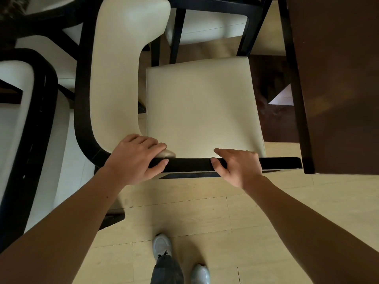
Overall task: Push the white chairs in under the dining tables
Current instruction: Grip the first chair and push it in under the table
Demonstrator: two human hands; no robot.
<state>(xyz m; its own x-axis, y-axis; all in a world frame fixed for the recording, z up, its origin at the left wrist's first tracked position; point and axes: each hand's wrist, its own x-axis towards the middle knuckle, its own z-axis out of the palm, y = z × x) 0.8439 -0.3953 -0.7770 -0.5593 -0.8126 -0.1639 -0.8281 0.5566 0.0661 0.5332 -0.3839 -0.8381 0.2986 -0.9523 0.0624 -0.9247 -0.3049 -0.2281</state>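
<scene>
A white chair with a cream seat (205,107) and a black frame stands right below me. Its black top rail (190,163) runs across the view. My left hand (135,158) grips the rail's left end, fingers over a cream padded corner and thumb on the black rail. My right hand (238,166) holds the rail further right, fingers curled over its far side and thumb on the near side. The dark brown dining table (338,78) fills the right side. Its edge lies just right of the seat, and the whole seat shows.
A cream padded chair back (114,78) with a black frame curves along the seat's left side. Another white chair (205,27) stands beyond the seat, and one more (16,99) at far left. Pale wooden floor (205,218) lies behind the chair, with my grey shoes (162,244) on it.
</scene>
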